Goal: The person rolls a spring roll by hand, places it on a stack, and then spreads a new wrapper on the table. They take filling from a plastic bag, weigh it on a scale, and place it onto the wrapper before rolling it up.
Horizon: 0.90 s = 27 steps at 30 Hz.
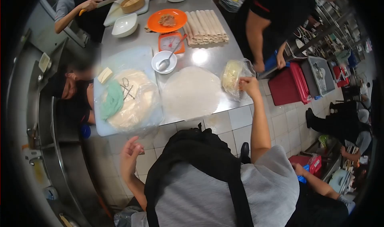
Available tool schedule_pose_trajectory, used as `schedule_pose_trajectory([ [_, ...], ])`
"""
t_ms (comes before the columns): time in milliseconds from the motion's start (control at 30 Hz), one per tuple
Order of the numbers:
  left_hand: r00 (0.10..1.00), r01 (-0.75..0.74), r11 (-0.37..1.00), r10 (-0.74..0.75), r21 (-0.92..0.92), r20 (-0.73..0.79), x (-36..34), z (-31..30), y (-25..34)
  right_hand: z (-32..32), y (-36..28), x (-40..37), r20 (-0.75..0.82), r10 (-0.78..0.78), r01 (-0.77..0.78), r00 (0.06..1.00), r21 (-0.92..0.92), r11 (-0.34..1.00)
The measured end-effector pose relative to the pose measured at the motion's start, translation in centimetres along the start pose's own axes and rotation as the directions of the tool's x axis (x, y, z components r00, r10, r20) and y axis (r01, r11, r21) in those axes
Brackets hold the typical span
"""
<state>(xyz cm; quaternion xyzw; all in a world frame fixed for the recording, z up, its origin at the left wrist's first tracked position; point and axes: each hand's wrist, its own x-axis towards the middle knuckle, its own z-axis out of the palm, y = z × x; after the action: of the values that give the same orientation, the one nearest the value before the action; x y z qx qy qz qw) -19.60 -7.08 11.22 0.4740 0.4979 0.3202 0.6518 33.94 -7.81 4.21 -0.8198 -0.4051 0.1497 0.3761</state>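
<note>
My right hand [249,87] is at the table's right edge, its fingers closed on the side of a clear plastic bag [233,76] with pale yellow contents I cannot make out. My left hand [132,150] hangs in the air below the cutting board, fingers loosely bent and apart, holding nothing. Between them a thin round sheet of dough [192,93] lies flat on the steel table. Left of it, a big mound of dough [138,103] sits under plastic film, with a green cloth [112,101] and some dark string [127,89] on top.
A white bowl with a spoon [164,63], an orange scale [172,43], an orange plate of filling [167,20] and stacked pale rolls [206,27] stand farther back. One co-worker holds a large knife [108,2] at the far left; others stand left and right of the table.
</note>
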Motion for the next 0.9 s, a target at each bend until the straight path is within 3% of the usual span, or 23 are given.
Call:
schedule_pose_trajectory([
  [100,0.999,-0.008,1.000,0.008,-0.006,-0.040,-0.7,-0.2,-0.2,-1.1,1.6,1.4,-0.191,-0.117,0.103,0.975,-0.082,0.991],
  [200,0.997,-0.018,0.999,0.015,-0.034,-0.081,-1.6,-0.6,-0.5,-3.0,-4.7,1.8,-0.206,-0.084,0.071,0.975,-0.071,0.995],
  [267,0.995,-0.023,0.998,0.017,-0.054,-0.097,-2.1,-0.9,-0.7,-2.6,-7.9,3.8,-0.220,-0.299,0.319,0.928,0.058,0.946],
  [400,0.991,-0.043,0.997,0.034,-0.062,-0.130,-3.2,-1.3,-1.0,0.2,-15.7,8.5,-0.033,-0.461,0.456,0.887,0.238,0.858],
  [533,0.983,-0.053,0.998,0.045,-0.044,-0.178,-4.2,-1.4,-1.3,3.1,-23.3,11.7,-0.019,-0.608,0.604,0.794,0.132,0.786],
  [667,0.973,-0.049,0.997,0.035,-0.054,-0.229,-5.3,-1.4,-2.1,7.9,-25.7,16.3,-0.034,-0.662,0.649,0.749,0.245,0.721],
  [833,0.960,-0.030,0.997,0.011,-0.064,-0.279,-6.7,-1.3,-2.7,12.4,-26.2,17.2,0.027,-0.649,0.646,0.760,0.079,0.759],
  [900,0.955,-0.021,0.997,-0.004,-0.080,-0.298,-6.9,-1.2,-3.0,13.2,-26.4,17.0,-0.003,-0.670,0.666,0.742,0.114,0.737],
])
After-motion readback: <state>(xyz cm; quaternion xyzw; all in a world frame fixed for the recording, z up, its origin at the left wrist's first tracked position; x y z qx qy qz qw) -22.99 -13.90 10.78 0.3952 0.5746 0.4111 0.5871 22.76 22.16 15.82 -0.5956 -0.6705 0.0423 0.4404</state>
